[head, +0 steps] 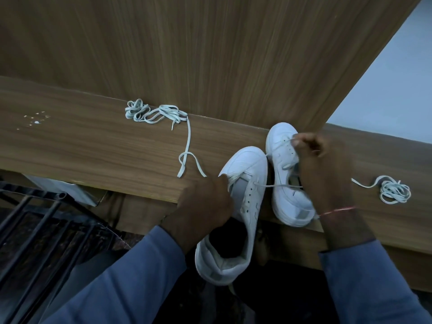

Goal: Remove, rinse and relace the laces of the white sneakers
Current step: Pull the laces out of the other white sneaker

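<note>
Two white sneakers sit on the front edge of a wooden ledge [93,146], toes pointing away from the viewer. The near sneaker [245,164] overhangs the edge with its heel in the air, and the far sneaker [280,136] lies just beside it on the right, touching it. Most eyelets on the near sneaker are empty. A thin lace [275,185] crosses from its lower eyelets toward the far sneaker and disappears under the right hand [320,164]. The left hand [205,202] is curled at the near sneaker's side and grips a lace end by the tongue. The right hand hovers over the far sneaker, thumb and fingertips pinching a lace tip near the toe. This appears to be threading at the lowest eyelets, though the view cannot confirm whether the lace is going in or coming out. The next move likely calls for guiding the pinched tip through a small eyelet while the other hand keeps the sneaker steady. A loose tangle of lace [159,113] lies well to the left against the upright wooden panel [210,54], and a coiled lace [395,190] rests to the right. No brand or writing can be read; a tiny dark mark on the far sneaker's side is too small to make out.
</note>
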A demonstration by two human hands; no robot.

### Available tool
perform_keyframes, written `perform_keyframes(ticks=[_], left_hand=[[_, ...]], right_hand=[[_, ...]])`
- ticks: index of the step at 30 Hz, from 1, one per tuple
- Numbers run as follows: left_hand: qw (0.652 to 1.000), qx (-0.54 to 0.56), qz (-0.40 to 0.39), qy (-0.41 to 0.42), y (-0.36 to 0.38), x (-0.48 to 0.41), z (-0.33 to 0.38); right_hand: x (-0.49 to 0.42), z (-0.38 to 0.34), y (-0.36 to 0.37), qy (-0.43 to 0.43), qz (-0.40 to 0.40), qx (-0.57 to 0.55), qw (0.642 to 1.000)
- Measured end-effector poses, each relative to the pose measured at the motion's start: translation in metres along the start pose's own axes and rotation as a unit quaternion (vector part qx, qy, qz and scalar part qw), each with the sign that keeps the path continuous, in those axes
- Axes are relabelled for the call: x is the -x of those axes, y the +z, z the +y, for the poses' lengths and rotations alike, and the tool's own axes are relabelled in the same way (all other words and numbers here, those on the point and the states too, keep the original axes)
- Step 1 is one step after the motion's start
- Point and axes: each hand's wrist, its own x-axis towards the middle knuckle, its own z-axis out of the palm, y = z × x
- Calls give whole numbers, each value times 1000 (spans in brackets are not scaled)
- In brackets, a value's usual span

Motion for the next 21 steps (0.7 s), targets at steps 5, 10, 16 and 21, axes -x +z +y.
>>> perform_keyframes(ticks=[5, 10, 16, 21], left_hand=[[999, 21, 9, -49, 3, 0, -8], [999, 1, 11, -39, 8, 2, -7], [1000, -22, 6, -12, 8, 6, -7], [999, -8, 38, -22, 4, 4, -17]], right_hand=[[17, 4, 12, -6, -53, 73, 996], [33, -19, 38, -191, -206, 167, 945], [34, -4, 56, -191, -280, 170, 925], [11, -9, 27, 46, -9, -236, 971]])
